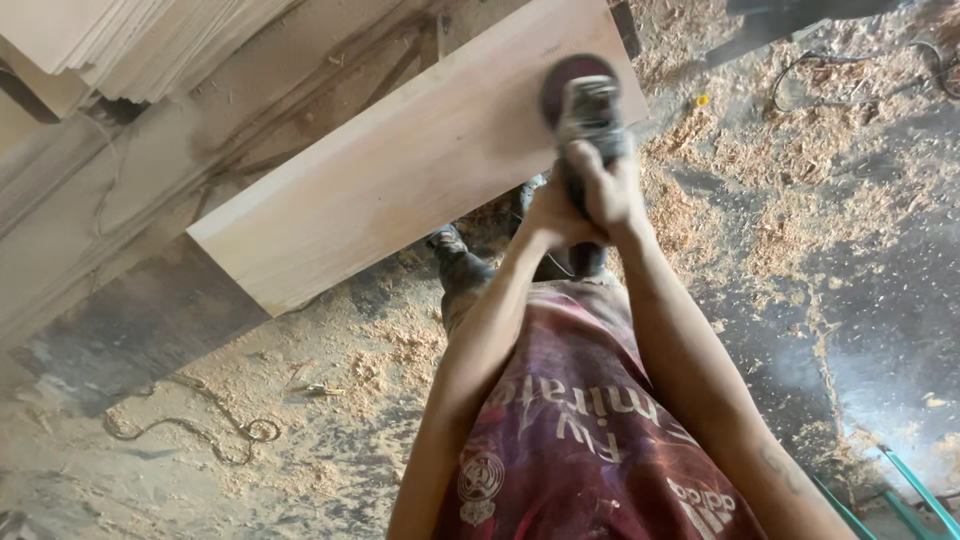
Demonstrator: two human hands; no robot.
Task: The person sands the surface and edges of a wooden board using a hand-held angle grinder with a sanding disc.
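Note:
A long pale wooden board [400, 170] lies slanted across a workbench. A hand-held disc sander [585, 100] with a dark round pad rests on the board's right end. Both my hands are wrapped around its handle: my left hand [550, 215] below and to the left, my right hand [610, 185] just above it. The handle itself is mostly hidden by my fingers. My arms stretch forward over my red printed shirt [590, 430].
Sawdust and shavings cover the floor [780, 200]. A stack of thin wood sheets [130, 40] sits at the upper left. A cord [200, 425] lies on the floor at lower left, another cable [850, 70] at upper right. Green metal rods [900, 490] show at lower right.

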